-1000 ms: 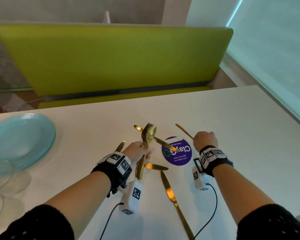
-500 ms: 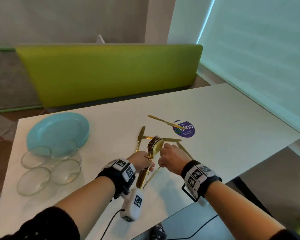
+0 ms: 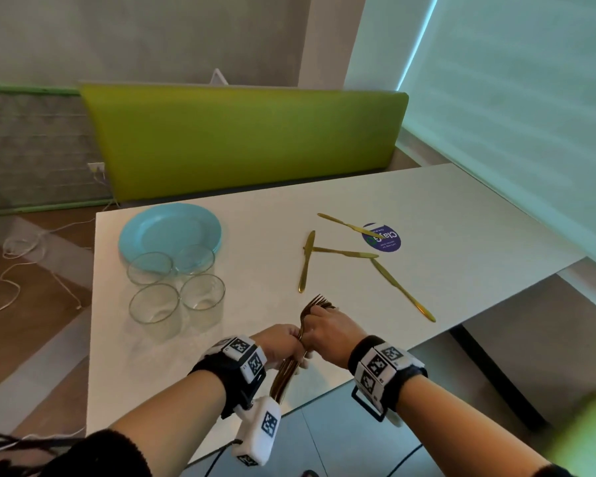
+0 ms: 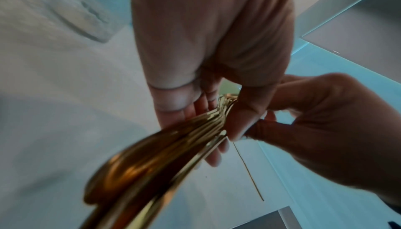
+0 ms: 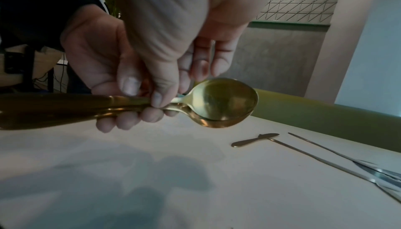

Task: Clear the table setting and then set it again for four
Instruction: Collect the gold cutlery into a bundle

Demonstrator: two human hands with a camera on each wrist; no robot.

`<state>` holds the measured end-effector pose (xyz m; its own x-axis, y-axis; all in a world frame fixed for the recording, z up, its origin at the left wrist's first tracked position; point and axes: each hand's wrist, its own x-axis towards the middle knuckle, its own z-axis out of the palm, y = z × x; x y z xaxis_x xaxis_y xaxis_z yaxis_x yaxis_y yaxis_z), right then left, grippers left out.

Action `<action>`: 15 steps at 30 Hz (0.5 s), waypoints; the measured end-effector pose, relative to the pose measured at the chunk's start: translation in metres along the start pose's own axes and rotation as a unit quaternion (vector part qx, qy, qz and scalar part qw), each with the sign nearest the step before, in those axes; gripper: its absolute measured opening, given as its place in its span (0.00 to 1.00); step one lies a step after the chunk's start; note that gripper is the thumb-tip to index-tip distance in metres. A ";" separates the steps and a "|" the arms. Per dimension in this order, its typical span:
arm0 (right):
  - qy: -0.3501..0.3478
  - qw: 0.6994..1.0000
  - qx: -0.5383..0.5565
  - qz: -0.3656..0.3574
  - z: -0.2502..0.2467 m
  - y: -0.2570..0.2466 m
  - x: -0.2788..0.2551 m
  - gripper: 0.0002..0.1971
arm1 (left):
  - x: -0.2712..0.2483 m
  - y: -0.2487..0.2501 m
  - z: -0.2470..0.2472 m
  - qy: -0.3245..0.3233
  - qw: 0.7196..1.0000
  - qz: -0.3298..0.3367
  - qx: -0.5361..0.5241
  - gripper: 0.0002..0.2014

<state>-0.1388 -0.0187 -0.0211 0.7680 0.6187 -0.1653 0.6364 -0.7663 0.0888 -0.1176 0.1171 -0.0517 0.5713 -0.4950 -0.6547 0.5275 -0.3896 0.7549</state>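
Note:
My left hand [image 3: 288, 344] grips a bundle of gold forks and spoons [image 3: 310, 306] by the handles, just above the near edge of the white table [image 3: 427, 201]. My right hand [image 3: 319, 325] lies over the same bundle. In the right wrist view its thumb and fingers pinch the necks of the stacked spoons [image 5: 225, 102]. The left wrist view shows the gold handles [image 4: 152, 160] fanning out under my left palm. Several gold knives [image 3: 344, 252] lie scattered on the table beyond my hands.
A stack of light blue plates [image 3: 169, 232] sits at the far left of the table, with several clear glasses [image 3: 154, 302] in front of it. A round purple sticker [image 3: 387, 241] lies under one knife tip. A green bench [image 3: 241, 142] runs behind the table.
My right hand let go of a knife by the purple sticker and came back to the bundle in my left hand. Both hands moved toward the near table edge as the view pulled back.

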 end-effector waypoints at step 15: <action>0.025 0.997 0.049 0.055 0.015 -0.041 0.010 0.13 | -0.027 -0.045 -0.023 0.035 0.999 0.018 0.025 0.12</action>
<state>-0.1581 0.0160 -0.0413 0.8367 0.5366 -0.1096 0.5404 -0.8414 0.0065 -0.1419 0.1661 -0.0686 0.6327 -0.4555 -0.6263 0.4737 -0.4121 0.7783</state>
